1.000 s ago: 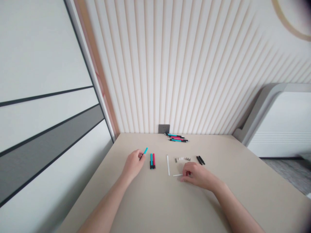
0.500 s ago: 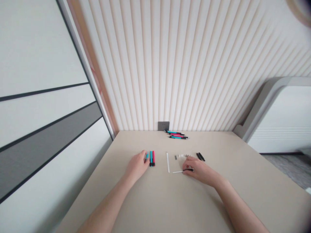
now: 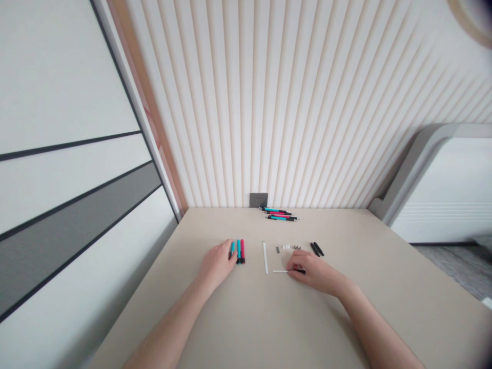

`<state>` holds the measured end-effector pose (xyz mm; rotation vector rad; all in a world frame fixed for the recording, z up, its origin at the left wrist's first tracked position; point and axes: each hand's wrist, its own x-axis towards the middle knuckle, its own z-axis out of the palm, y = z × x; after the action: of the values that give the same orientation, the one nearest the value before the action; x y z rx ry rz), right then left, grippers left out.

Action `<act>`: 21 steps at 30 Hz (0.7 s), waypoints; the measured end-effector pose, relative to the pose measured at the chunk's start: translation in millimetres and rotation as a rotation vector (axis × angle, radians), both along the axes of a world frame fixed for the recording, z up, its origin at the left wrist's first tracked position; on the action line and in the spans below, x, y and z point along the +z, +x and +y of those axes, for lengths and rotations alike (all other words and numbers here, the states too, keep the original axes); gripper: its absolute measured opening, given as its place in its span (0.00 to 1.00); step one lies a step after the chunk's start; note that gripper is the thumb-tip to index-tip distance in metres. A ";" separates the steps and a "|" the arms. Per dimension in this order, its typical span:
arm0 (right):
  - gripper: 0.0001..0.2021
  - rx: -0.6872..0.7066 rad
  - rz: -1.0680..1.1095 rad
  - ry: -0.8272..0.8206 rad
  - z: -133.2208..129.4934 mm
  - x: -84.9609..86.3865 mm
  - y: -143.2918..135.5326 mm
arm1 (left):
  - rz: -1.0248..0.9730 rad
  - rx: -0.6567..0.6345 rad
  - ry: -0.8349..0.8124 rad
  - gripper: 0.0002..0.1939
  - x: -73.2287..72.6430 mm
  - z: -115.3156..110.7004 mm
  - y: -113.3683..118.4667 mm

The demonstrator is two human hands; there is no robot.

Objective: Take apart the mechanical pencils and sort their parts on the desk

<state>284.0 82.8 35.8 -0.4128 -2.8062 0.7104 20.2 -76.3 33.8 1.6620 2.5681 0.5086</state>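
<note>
My left hand [image 3: 220,261] is closed around a blue pen barrel [image 3: 232,247] at the left of the table. Right beside it lie another blue barrel [image 3: 239,248] and a red barrel [image 3: 242,250], both with black ends. My right hand [image 3: 307,268] pinches a black pen grip [image 3: 301,271], from which a thin white refill [image 3: 280,271] points left, close to the tabletop. Between the hands lie loose white refills [image 3: 265,258]. Just beyond my right fingers are small white pieces [image 3: 286,247], metallic bits [image 3: 297,247] and a small grey part [image 3: 278,250].
Black grips [image 3: 317,249] lie to the right of the small parts. At the back of the beige table [image 3: 246,318], several whole blue and red pens [image 3: 282,218] lie in a pile below a dark wall socket [image 3: 259,199]. A ribbed wall closes off the far edge.
My right hand has shifted very slightly left, and the white refill with the black grip now lies a little more level. My left hand stays on the blue barrel.
</note>
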 end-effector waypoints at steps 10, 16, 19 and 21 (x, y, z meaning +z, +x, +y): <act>0.07 -0.008 -0.009 -0.012 -5.2 -3.3 -6.9 | 0.017 -0.010 -0.093 0.15 2.7 0.4 0.5; 0.08 -0.011 0.023 0.011 -5.9 -3.4 -8.0 | 0.027 -0.024 -0.121 0.16 4.1 0.0 0.4; 0.07 -0.029 0.046 0.008 -5.8 -4.3 -8.8 | 0.021 -0.044 -0.108 0.17 1.6 0.5 -0.5; 0.07 -0.036 0.057 0.000 -5.6 -5.5 -9.2 | 0.014 -0.053 -0.082 0.18 -1.1 0.6 -1.5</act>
<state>274.8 77.2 30.3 -0.4347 -2.7379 0.7039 18.7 -75.7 32.7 1.7070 2.5108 0.3840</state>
